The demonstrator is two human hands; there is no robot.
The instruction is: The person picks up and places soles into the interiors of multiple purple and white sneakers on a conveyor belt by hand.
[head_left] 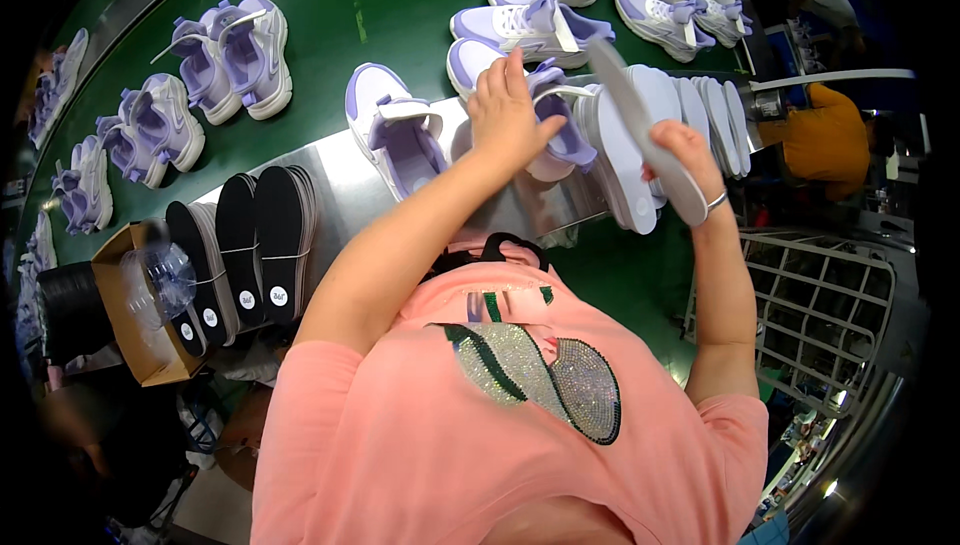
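My right hand (pixel 690 153) grips a pale grey insole (pixel 622 90) by its lower half and holds it up, tilted, above stacks of white-grey insoles (pixel 625 180). My left hand (pixel 505 110) lies over a white and lilac sneaker (pixel 570 135), its fingers stretched out and its thumb apart near the shoe's opening. Part of that sneaker is hidden under the hand. Just left of it stands another lilac sneaker (pixel 405 145), its tongue pulled up and its opening facing me. Both shoes rest on a shiny metal ledge (pixel 335 160).
More lilac sneakers (pixel 530 25) stand on the green conveyor belt (pixel 400 5), with several pairs (pixel 245 55) at the left. Bundled black insoles (pixel 283 235) and a cardboard box (pixel 130 310) with clear plastic sit at the near left. A wire rack (pixel 820 315) is at right, near a person in orange (pixel 825 140).
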